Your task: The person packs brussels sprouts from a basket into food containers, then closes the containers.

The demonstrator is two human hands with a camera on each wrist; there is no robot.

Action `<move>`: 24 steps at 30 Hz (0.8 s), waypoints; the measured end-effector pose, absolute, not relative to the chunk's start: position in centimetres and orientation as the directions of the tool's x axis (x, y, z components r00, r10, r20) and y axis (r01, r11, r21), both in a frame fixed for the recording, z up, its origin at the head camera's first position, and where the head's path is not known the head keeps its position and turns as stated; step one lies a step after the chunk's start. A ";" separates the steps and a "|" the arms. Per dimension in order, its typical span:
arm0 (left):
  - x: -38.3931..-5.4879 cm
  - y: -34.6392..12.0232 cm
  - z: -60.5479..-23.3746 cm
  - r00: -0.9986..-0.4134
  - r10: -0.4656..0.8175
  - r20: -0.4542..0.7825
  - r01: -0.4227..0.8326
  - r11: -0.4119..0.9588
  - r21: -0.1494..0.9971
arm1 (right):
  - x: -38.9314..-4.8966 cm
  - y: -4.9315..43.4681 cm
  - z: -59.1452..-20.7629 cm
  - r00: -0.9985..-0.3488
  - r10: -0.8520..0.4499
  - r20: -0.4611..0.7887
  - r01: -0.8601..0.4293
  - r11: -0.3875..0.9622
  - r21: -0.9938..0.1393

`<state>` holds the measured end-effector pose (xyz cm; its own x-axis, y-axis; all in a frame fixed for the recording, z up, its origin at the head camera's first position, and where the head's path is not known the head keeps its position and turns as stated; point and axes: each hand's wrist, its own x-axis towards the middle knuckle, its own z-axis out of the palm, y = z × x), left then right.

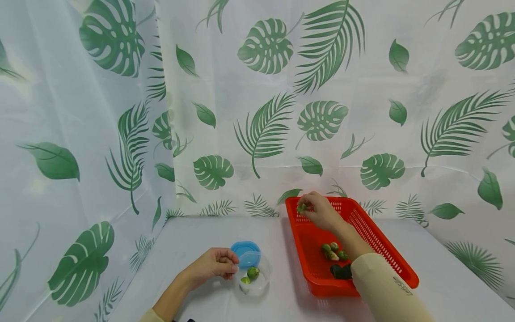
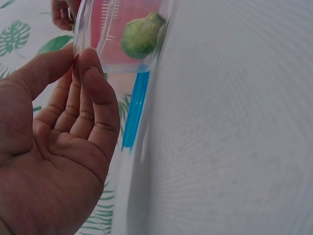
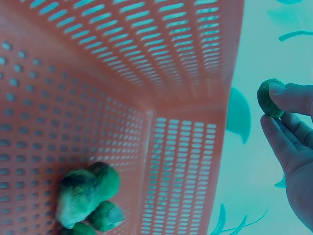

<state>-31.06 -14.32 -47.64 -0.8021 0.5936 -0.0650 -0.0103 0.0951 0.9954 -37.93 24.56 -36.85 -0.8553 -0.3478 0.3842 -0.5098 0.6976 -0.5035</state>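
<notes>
My left hand [image 1: 217, 264] pinches the rim of a clear plastic container [image 1: 263, 288] between thumb and fingers; the left wrist view shows the grip on its wall [image 2: 84, 29]. Two Brussels sprouts [image 1: 253, 273] lie inside the container. Over the far left corner of a red basket [image 1: 299, 255], my right hand [image 1: 323, 214] holds another Brussels sprout [image 3: 268, 99] between thumb and fingertips. Several Brussels sprouts [image 1: 331, 256] sit together on the basket's floor.
Behind the container a blue lid [image 1: 242, 247] lies on the white table [image 1: 201, 304]. Dark green objects [image 1: 341, 271] rest at the basket's near end, partly covered by the right sleeve [image 1: 386, 286]. Leaf-printed curtains [image 1: 265, 147] hang behind and at the left.
</notes>
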 end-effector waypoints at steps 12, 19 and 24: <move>-31.0 -14.2 -47.5 -0.801 0.595 -0.066 -0.012 0.095 0.995 | -35.8 20.9 -33.8 -0.746 -0.432 0.507 -0.657 0.602 -0.453; -31.0 -14.2 -47.4 -0.800 0.596 -0.068 -0.018 0.089 0.996 | -34.5 18.8 -32.8 -0.723 -0.460 0.516 -0.683 0.588 -0.433; -30.8 -14.2 -47.4 -0.803 0.592 -0.072 -0.022 0.091 0.996 | -34.0 18.0 -32.5 -0.718 -0.458 0.525 -0.688 0.584 -0.431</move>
<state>-30.85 -14.20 -47.43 -0.8025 0.5922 -0.0721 -0.0222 0.0912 0.9956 -33.99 17.97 -32.55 -0.7177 -0.4580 0.5246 -0.6878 0.5838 -0.4314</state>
